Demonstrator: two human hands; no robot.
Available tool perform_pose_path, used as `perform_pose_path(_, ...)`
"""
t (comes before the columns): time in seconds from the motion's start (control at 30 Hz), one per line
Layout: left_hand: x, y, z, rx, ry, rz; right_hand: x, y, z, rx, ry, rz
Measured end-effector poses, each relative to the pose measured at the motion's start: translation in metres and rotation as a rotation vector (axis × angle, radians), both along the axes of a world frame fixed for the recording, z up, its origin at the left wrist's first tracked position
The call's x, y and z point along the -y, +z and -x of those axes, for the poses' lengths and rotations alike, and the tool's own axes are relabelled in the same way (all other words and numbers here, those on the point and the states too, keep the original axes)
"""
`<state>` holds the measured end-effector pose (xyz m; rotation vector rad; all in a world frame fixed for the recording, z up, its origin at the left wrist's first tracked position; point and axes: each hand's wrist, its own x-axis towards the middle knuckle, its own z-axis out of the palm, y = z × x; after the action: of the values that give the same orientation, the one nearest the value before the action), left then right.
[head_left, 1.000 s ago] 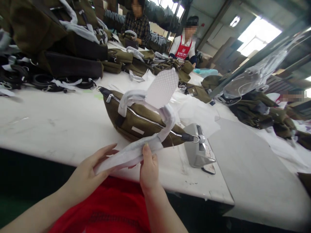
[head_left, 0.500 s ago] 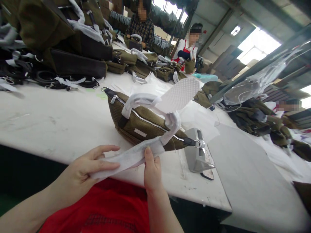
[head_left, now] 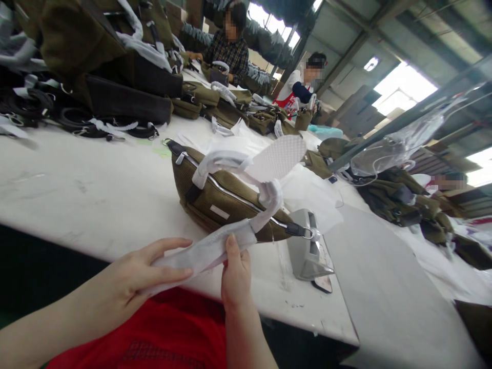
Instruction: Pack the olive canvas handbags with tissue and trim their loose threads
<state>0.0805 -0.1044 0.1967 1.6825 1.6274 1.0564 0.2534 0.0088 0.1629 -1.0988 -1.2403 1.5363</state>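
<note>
An olive bag (head_left: 230,197) with a silver zipper and a small pale label lies on the white table (head_left: 96,189). White wrapping covers its looped handle (head_left: 221,160), and a textured white sheet (head_left: 279,158) sticks up behind the handle. A strip of white wrapping (head_left: 209,249) extends from the handle's near end toward me. My left hand (head_left: 142,271) has its fingers closed around the strip's free end. Nearer the bag, my right hand (head_left: 235,271) pinches the same strip, thumb on top.
A grey tape dispenser (head_left: 305,246) stands right of the bag, with a phone-like object (head_left: 323,283) beside it. Olive bags (head_left: 130,87) and black straps (head_left: 73,120) are piled at the back left. Two people (head_left: 230,48) (head_left: 300,87) are across the table; more bags (head_left: 407,200) lie right.
The camera view has shifted slightly. Both hands keep their hold on the white strip, and the bag stays in place. Across the table, the person in red and white has leaned and moved an arm.
</note>
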Motion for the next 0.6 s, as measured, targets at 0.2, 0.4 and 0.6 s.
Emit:
perform_pose_path(0.2, 0.001, -0.006, 0.007, -0.106, -0.065, -0.051, -0.003, 0.006, -0.002, 0.034, -0.018, -0.043)
perform_pose_path(0.4, 0.003, -0.008, 0.016, -0.283, -0.199, -0.023, -0.005, 0.024, -0.002, 0.096, 0.187, -0.054)
perform_pose_path(0.6, 0.014, -0.006, 0.010, 0.034, 0.059, -0.037, -0.005, 0.031, -0.002, 0.063, 0.211, -0.015)
